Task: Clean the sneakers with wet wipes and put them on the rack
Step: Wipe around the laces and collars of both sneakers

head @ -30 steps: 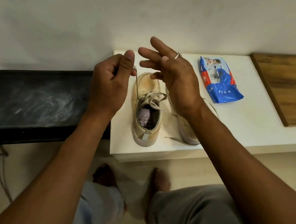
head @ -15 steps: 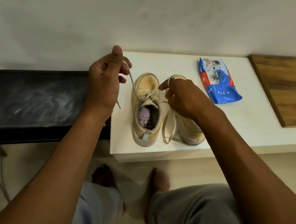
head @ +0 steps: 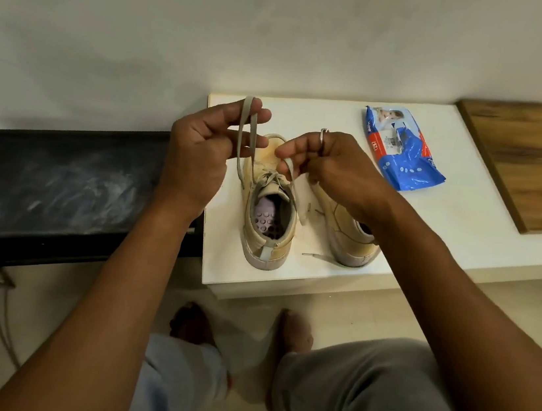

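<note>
Against the pale plaster wall, a low white rectangular table [head: 448,235] carries everything the task needs, with a dark black bench [head: 59,177] butted against its left end and a brown wooden board [head: 537,164] at its right. Two worn beige canvas sneakers stand side by side near the table's front edge, toes to the wall: the left-hand sneaker [head: 269,219] in plain sight, the right-hand sneaker [head: 345,229] half hidden under a forearm. A blue and red packet of wet wipes [head: 404,154] lies behind them, apart and seemingly unopened. The left hand [head: 200,154] pinches up a loop of grey flat shoelace [head: 248,133]; the right hand [head: 330,165] grips the other strand close by the eyelets. This looks like lace tying or tidying, not wiping. Next, probably, finish the bow, then reach for a wipe.
</note>
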{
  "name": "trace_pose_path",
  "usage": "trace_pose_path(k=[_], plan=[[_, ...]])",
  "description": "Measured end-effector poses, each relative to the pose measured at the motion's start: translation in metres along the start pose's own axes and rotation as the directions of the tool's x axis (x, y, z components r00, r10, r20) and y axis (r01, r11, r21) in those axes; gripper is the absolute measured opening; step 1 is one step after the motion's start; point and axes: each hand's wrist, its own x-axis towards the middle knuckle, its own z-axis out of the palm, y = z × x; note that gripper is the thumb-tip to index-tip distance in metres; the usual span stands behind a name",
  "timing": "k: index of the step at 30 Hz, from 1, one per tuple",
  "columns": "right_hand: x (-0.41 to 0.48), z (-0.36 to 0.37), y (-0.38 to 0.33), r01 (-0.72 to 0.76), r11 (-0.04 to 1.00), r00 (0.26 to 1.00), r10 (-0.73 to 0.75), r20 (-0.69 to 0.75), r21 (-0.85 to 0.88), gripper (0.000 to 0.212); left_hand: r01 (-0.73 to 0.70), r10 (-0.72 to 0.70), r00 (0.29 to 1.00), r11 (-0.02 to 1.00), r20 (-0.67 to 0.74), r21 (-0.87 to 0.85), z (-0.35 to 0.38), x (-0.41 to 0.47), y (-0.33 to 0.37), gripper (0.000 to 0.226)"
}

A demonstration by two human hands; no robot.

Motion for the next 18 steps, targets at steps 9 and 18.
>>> trace_pose_path(k=[9,18], plan=[[0.013,0.012,0.005,0.171,0.962,0.979,-0.14,-0.15,0.214,0.047,-0.147,0.151,0.988,0.985,-0.042,0.094,0.003,-0.001,-0.001,0.025],[0.03,0.034,-0.027,0.251,0.923,0.967,-0.223,-0.126,0.291,0.079,-0.199,0.197,0.98,0.978,0.029,0.068,0.0,-0.006,0.005,0.028]])
